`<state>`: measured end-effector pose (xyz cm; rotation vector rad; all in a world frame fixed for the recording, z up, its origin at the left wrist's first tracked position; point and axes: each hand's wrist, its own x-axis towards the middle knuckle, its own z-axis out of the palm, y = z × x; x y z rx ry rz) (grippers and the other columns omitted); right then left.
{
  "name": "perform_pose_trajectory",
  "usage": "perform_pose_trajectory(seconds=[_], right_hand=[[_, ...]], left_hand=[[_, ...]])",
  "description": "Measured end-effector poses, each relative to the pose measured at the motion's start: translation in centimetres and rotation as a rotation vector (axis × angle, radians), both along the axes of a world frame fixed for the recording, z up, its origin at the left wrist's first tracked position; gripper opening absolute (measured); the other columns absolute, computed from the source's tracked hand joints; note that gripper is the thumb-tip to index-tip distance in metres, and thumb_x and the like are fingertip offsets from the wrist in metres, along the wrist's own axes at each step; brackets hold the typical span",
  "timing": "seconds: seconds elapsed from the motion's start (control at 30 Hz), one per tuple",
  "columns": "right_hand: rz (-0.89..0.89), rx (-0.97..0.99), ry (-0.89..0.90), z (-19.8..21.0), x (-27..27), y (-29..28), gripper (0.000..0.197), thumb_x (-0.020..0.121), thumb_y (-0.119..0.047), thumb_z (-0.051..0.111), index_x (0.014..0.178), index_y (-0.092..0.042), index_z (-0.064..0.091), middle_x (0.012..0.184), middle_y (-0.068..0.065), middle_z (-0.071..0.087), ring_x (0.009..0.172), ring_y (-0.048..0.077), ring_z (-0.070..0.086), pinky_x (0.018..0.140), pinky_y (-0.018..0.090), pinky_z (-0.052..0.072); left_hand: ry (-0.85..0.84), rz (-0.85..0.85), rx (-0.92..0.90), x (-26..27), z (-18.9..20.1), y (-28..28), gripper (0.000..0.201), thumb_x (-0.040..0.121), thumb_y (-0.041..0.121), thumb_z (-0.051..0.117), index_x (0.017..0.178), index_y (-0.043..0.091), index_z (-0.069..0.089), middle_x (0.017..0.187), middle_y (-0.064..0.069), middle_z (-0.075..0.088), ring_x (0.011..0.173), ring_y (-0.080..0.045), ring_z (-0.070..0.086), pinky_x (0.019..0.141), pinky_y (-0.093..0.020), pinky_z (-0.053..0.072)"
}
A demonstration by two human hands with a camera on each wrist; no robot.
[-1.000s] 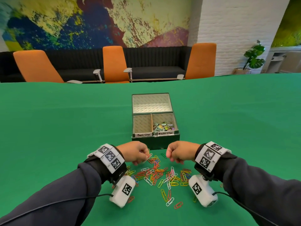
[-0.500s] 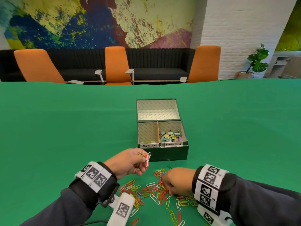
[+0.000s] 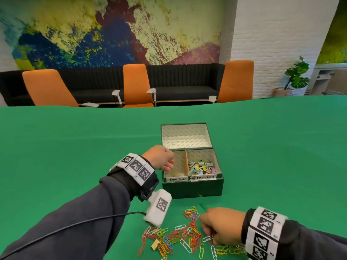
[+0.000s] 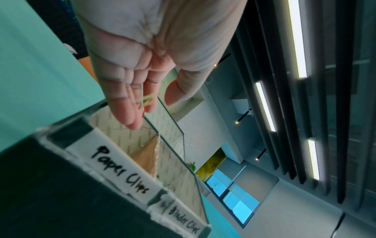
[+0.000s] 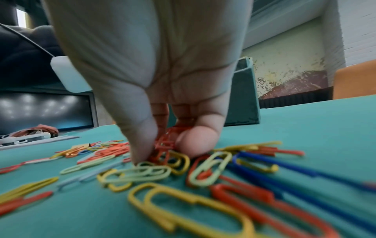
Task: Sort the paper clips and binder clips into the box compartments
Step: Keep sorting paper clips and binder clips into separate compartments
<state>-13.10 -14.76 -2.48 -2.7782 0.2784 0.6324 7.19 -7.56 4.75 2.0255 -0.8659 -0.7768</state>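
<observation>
Loose paper clips (image 3: 187, 235) lie heaped on the green bench (image 3: 75, 147) just before the dark green box (image 3: 193, 188), right hand (image 3: 219, 225) pinching red ones from the heap, left hand (image 3: 159, 157), fingers spread, over the box's "Paper Clips" compartment (image 3: 176, 166), binder clips (image 3: 201, 167) in the adjoining one.

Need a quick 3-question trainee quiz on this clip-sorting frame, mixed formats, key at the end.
1. True or false: the left hand is over the box compartment labelled Paper Clips.
2. Which compartment already holds a heap of binder clips? A) left B) right C) the lid
3. Fill in: the right hand is pinching ____ paper clips from the pile on the table.

Key:
1. True; its fingers are spread, with clips slipping off them.
2. B
3. red
</observation>
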Motion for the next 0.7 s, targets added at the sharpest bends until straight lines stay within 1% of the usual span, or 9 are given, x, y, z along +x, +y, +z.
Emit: perform_pose_trajectory(seconds=[0.07, 0.17, 0.23, 0.3, 0.4, 0.47, 0.53, 0.63, 0.7], right_hand=[[-0.001, 0.019, -0.004, -0.1, -0.1, -0.2, 0.026, 0.081, 0.004, 0.045, 0.097, -0.013, 0.058, 0.072, -0.013, 0.039, 0.084, 0.017, 0.046, 0.074, 0.027, 0.037], [-0.057, 0.016, -0.017, 0.0, -0.2, -0.7, 0.034, 0.079, 0.007, 0.039, 0.084, -0.023, 0.055, 0.069, -0.014, 0.042, 0.078, 0.016, 0.047, 0.071, 0.023, 0.037], [-0.104, 0.029, -0.043, 0.4, -0.2, -1.0, 0.035, 0.080, 0.006, 0.039, 0.073, -0.025, 0.053, 0.067, -0.015, 0.044, 0.066, 0.007, 0.047, 0.061, 0.015, 0.036], [-0.139, 0.090, -0.095, 1.6, 0.0, -1.1, 0.038, 0.082, 0.004, 0.040, 0.064, -0.028, 0.047, 0.068, -0.015, 0.048, 0.058, -0.004, 0.044, 0.051, 0.006, 0.035], [-0.196, 0.265, -0.234, 4.0, 1.5, -1.4, 0.036, 0.084, 0.002, 0.046, 0.066, -0.028, 0.050, 0.074, -0.011, 0.056, 0.046, -0.002, 0.051, 0.047, 0.008, 0.043], [-0.263, 0.356, -0.369, 5.5, 3.4, -1.5, 0.031, 0.083, 0.002, 0.050, 0.070, -0.025, 0.053, 0.076, -0.006, 0.060, 0.040, -0.005, 0.052, 0.049, 0.011, 0.045], [-0.328, 0.406, -0.504, 6.7, 5.6, -1.6, 0.026, 0.085, 0.002, 0.052, 0.073, -0.021, 0.053, 0.072, -0.005, 0.058, 0.041, -0.004, 0.053, 0.052, 0.014, 0.046], [-0.446, 0.511, -0.630, 7.8, 8.6, -1.6, 0.023, 0.086, 0.004, 0.051, 0.075, -0.016, 0.050, 0.077, 0.001, 0.057, 0.062, 0.009, 0.058, 0.067, 0.024, 0.055], [-0.500, 0.536, -0.632, 8.0, 9.9, -1.6, 0.022, 0.086, 0.004, 0.052, 0.078, -0.016, 0.050, 0.083, 0.003, 0.058, 0.072, 0.014, 0.060, 0.077, 0.031, 0.056]], left_hand=[[-0.064, 0.013, -0.030, -0.2, 0.2, 0.1, 0.011, 0.094, 0.009, 0.044, 0.090, 0.012, 0.054, 0.098, -0.010, 0.058, 0.071, -0.011, 0.056, 0.065, -0.017, 0.052], [-0.108, 0.035, -0.120, -0.4, -0.1, 1.2, 0.020, 0.094, 0.010, 0.046, 0.112, 0.011, 0.053, 0.108, -0.008, 0.060, 0.080, -0.012, 0.061, 0.067, -0.018, 0.054], [-0.107, 0.041, -0.193, -0.6, -0.5, 2.7, 0.017, 0.092, 0.009, 0.047, 0.106, 0.015, 0.055, 0.107, -0.005, 0.061, 0.084, -0.014, 0.061, 0.070, -0.024, 0.054], [-0.114, 0.045, -0.230, -0.6, -1.1, 4.4, 0.016, 0.091, 0.007, 0.048, 0.096, 0.020, 0.056, 0.104, -0.003, 0.063, 0.081, -0.013, 0.061, 0.066, -0.023, 0.051], [-0.121, 0.030, -0.186, -0.4, -2.7, 6.7, 0.017, 0.090, 0.005, 0.050, 0.090, 0.021, 0.056, 0.098, -0.005, 0.064, 0.070, -0.010, 0.058, 0.056, -0.017, 0.047], [-0.134, -0.036, -0.078, -0.2, -3.8, 8.0, 0.014, 0.090, 0.007, 0.052, 0.089, 0.020, 0.056, 0.096, -0.005, 0.063, 0.066, -0.007, 0.058, 0.052, -0.014, 0.045], [-0.180, -0.126, 0.043, -0.1, -4.8, 9.0, 0.011, 0.090, 0.010, 0.054, 0.091, 0.021, 0.056, 0.092, -0.002, 0.062, 0.064, -0.003, 0.057, 0.053, -0.013, 0.045], [-0.325, -0.258, 0.171, -0.6, -5.6, 9.9, 0.010, 0.088, 0.017, 0.058, 0.097, 0.023, 0.057, 0.090, 0.009, 0.059, 0.061, 0.008, 0.054, 0.057, -0.006, 0.043], [-0.435, -0.340, 0.256, -1.3, -5.9, 10.3, 0.022, 0.086, 0.022, 0.062, 0.107, 0.022, 0.058, 0.102, 0.008, 0.060, 0.071, 0.008, 0.054, 0.066, -0.004, 0.041]])
